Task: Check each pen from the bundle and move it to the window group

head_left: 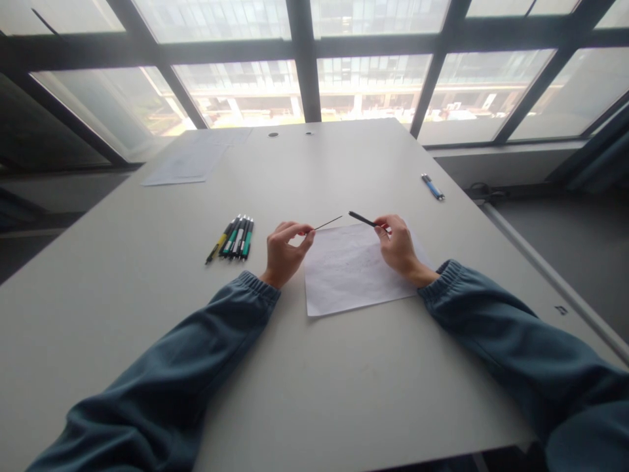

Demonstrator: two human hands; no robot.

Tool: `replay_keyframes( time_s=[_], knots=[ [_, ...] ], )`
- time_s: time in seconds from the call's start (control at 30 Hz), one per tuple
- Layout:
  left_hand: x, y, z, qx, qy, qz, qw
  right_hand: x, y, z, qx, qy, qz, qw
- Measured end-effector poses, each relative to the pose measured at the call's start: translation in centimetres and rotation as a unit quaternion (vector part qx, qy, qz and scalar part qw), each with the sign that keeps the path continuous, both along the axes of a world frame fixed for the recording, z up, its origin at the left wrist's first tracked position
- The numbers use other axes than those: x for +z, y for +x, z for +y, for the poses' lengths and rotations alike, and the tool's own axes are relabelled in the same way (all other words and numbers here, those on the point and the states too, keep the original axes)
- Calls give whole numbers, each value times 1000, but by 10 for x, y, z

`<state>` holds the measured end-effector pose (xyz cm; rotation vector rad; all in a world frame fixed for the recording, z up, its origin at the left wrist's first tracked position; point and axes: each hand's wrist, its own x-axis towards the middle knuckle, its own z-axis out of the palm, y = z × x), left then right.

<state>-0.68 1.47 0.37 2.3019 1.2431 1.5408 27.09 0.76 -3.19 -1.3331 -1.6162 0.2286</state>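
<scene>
My left hand [285,249] is closed in a pinch on a thin dark pen refill [328,223] that points right and slightly up. My right hand [397,242] grips a black pen barrel [362,219] with red at the held end, its open end aimed left at the refill's tip. A small gap separates the two tips. Both hands hover over the upper edge of a white sheet of paper [354,275] lying on the grey table [295,367]. A row of several pens [233,238], yellow, green and black, lies left of my left hand.
A blue pen [433,187] lies near the table's right edge. Sheets of paper [189,162] sit at the far left corner, and two small round holes [273,134] mark the far edge. Large windows rise behind the table.
</scene>
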Motion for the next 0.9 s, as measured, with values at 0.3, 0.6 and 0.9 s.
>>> replay_keyframes(
  time_s=[0.3,0.6,0.9],
  knots=[
    [-1,-1,1,3,25,34,999,6,5,-3,-15,29,-23,999],
    [1,-5,2,13,47,58,997,16,-1,-12,-18,64,-85,994],
    [1,2,-2,-70,41,66,994,20,-8,-17,90,88,-104,987]
  ],
)
